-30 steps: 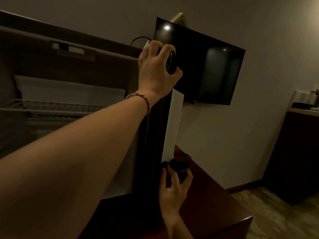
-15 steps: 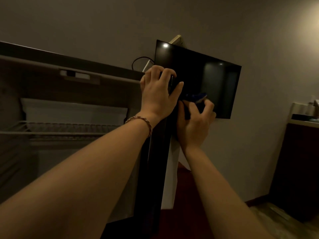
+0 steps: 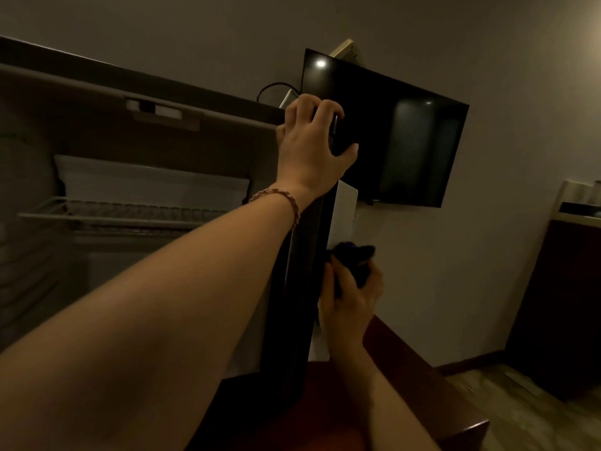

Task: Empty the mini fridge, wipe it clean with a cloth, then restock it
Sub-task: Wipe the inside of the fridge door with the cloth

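Left hand (image 3: 313, 148) gripped the top corner of the open fridge door (image 3: 300, 288); right hand (image 3: 349, 294) held a dark cloth (image 3: 353, 258) bunched in curled fingers, pressed to the door's inner face near mid-height. I judged wiping best done in full-length strokes with the door braced. Door's inner face and shelves hidden edge-on; fridge interior (image 3: 146, 190) dim, apparently emptied.

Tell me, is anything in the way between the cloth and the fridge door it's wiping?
Nothing visible. The right hand holds the dark cloth right against the white inner side of the open fridge door, while the left hand grips the door's top corner, well above the cloth.
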